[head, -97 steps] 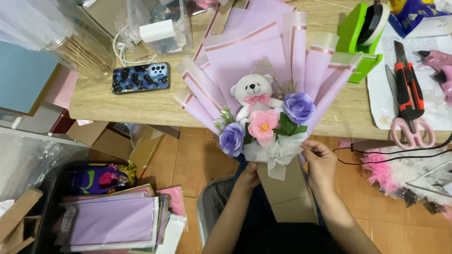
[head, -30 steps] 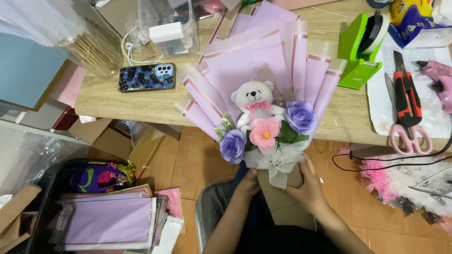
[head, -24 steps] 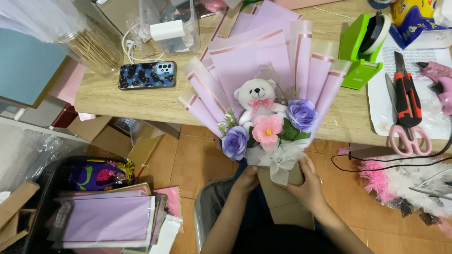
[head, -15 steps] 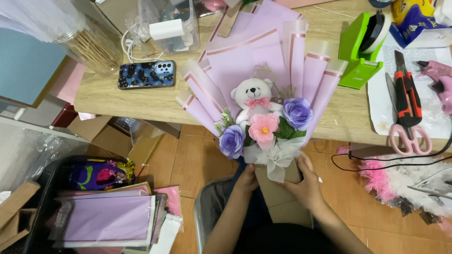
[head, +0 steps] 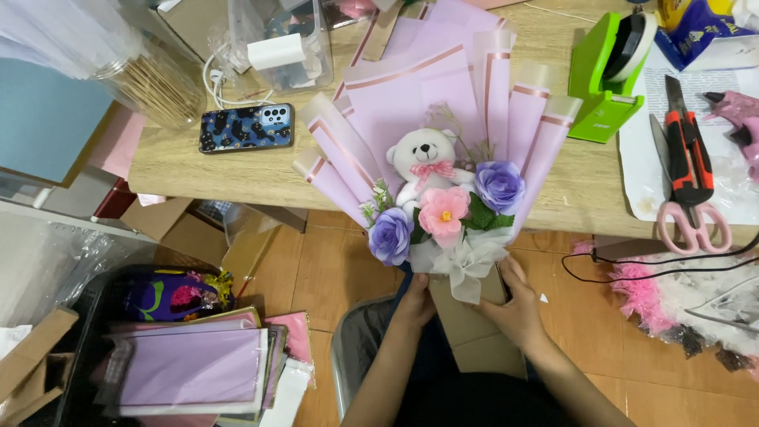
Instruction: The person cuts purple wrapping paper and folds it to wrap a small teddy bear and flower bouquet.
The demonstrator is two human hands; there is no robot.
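Both hands clamp the bouquet's (head: 443, 158) brown base: left hand (head: 417, 292) and right hand (head: 518, 308) brace opposite sides, keeping the teddy bear (head: 423, 162) upright against the tabletop (head: 205, 170).

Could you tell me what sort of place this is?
Probably a small craft or gift-bouquet workspace: a wooden table holds a green tape dispenser and scissors, with stacked wrapping sheets on the floor beside it.
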